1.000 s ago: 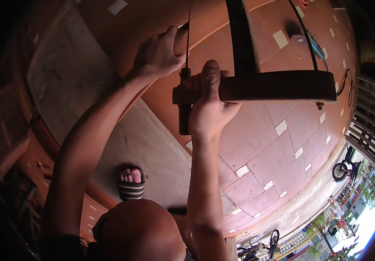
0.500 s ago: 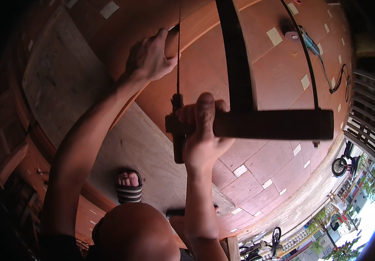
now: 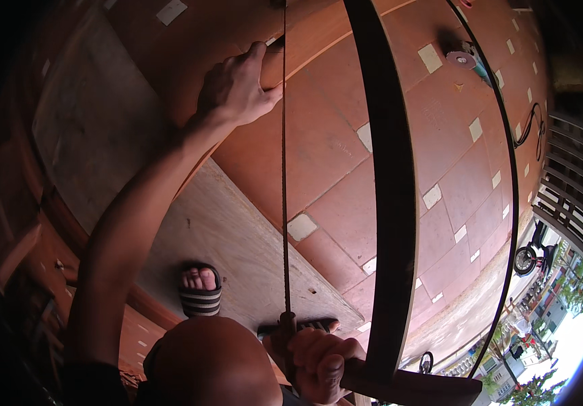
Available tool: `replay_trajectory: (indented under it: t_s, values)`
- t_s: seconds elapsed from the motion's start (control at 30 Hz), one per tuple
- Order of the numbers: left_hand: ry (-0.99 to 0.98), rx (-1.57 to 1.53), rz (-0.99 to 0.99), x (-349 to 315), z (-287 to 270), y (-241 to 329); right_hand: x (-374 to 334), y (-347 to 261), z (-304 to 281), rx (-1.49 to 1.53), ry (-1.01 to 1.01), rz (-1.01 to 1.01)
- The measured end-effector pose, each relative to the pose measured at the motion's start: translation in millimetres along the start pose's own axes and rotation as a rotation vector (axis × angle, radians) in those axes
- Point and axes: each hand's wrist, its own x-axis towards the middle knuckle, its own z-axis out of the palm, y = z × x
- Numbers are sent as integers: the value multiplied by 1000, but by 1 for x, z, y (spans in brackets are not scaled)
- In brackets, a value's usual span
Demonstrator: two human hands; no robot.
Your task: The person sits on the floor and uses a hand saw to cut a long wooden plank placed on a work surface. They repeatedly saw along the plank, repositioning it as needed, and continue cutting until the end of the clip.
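Note:
My left hand [image 3: 237, 84] is closed around a curved reddish-brown wooden piece [image 3: 315, 40] in the upper middle, thumb close beside the saw blade. In my right hand [image 3: 322, 369], low in the picture near my knee, is the end of a wooden frame saw [image 3: 394, 183], its fingers wrapped round it. The thin toothed saw blade [image 3: 284, 189] runs almost straight up and crosses the wooden piece just right of my left hand. A dark tension cord or rod [image 3: 511, 169] bows along the saw's right side. The saw's far end lies outside the picture.
A wide greyish board [image 3: 237, 223] lies beneath, with my sandalled foot [image 3: 200, 291] on it. On the reddish tiled floor at upper right rests an angle grinder [image 3: 466, 61] with its cable [image 3: 538, 125]. Slatted railing [image 3: 575, 179] and a parked motorbike [image 3: 527, 259] are further right.
My right hand has drawn the frame saw down toward my body, so a longer stretch of blade shows below the wood. The left hand keeps its hold in nearly the same place.

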Motion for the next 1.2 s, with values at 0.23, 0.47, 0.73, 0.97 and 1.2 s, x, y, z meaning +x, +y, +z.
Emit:
replay_trajectory:
  t_s: [0.23,0.47,0.73,0.97,1.2]
  values:
    - [11,11,18,2,-8,6,225,60,76,-63,79,-139]
    - [-7,51,-33,-5,-11,-9,139,43,56,-125,53,-107]
    - [-52,-10,-43,-7,-16,-9,26,4,18,-14,31,-30]
    - [-120,-41,-36,-1,-17,4,223,60,84,-106,67,-154]
    - [-94,-8,-27,-3,-18,-5,89,28,35,-101,11,-120]
